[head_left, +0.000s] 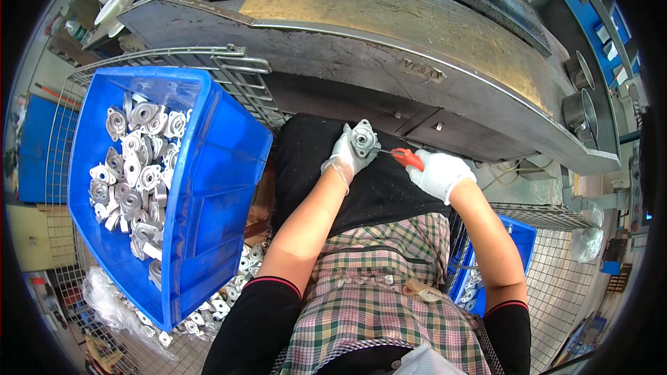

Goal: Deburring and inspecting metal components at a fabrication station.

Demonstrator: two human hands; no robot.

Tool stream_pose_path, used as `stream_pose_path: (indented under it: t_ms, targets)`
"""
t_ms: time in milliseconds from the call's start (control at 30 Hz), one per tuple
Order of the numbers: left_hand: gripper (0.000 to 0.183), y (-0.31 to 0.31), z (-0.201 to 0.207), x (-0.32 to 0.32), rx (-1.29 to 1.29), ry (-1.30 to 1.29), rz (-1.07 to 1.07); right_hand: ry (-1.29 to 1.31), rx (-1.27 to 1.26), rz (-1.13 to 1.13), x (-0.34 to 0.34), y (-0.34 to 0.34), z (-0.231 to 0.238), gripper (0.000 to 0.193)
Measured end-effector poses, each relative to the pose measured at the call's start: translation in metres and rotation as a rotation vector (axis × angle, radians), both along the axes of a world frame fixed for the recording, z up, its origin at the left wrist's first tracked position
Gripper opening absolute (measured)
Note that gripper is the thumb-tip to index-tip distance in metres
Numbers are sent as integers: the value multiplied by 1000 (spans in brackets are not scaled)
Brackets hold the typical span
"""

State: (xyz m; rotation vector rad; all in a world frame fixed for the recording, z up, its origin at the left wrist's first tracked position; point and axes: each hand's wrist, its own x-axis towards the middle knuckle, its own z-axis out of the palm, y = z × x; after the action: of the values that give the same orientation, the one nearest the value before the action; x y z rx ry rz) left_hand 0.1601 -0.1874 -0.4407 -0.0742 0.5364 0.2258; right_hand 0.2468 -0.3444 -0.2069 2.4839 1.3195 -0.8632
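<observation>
My left hand, in a white glove, is closed round a grey metal casting with a round middle, a centre hole and flanged ears. It holds the part above my lap, its open face turned upward. To its right, my gloved right hand grips a red-handled tool. A thin metal shaft runs from the handle toward the casting's right edge; whether the tip touches it is too small to tell. A blue bin at my left is tilted toward the left and holds many similar castings.
Ahead stands a metal workbench with a worn edge. A wire mesh cage surrounds the blue bin, with loose castings and a clear plastic bag below. Another blue bin sits by my right arm. Metal cups are at the bench's right end.
</observation>
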Motion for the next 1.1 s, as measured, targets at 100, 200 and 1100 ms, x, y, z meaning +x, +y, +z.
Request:
stream_pose_path:
  t_ms: [100, 200, 1100]
  targets:
    - [57, 0, 0, -1, 2, 35, 1, 1, -6, 2, -1, 1, 0, 40]
    - [58, -1, -1, -2, 108, 47, -36, 1, -8, -7, -3, 2, 3, 40]
    - [55, -1, 7, -3, 44, 101, -35, -4, 93, 6, -2, 23, -18, 40]
